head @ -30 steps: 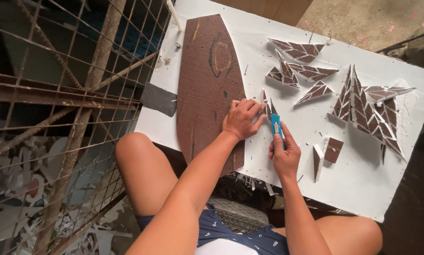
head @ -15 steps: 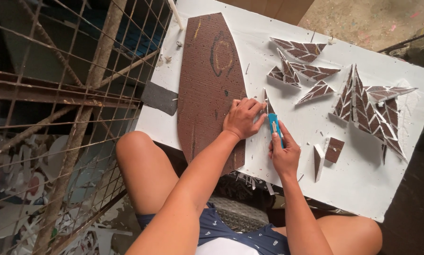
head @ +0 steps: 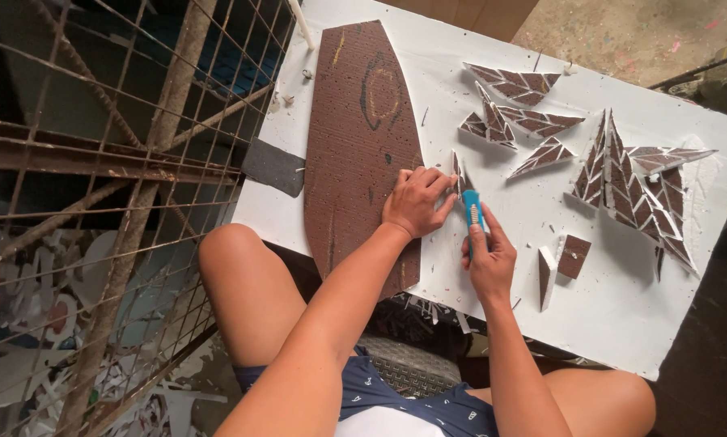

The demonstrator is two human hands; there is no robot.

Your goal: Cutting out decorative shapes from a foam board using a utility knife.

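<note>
Brown panel (head: pixel 355 154) edge pinned by left hand (head: pixel 416 202); right hand (head: pixel 486 259) grips blue cutter (head: pixel 471 209), white board (head: pixel 622 307) bare nr front.

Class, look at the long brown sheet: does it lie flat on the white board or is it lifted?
Flat. The brown sheet lies full length on the white board, with the left hand pressing its right edge; no raised corner shows.

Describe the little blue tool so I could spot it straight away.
Start at the white board on the person's lap, then find the long brown panel lying on its left part. Just right of that panel's lower edge, the right hand grips a small blue cutter; it is the only blue thing among the brown-and-white triangular pieces.
</note>
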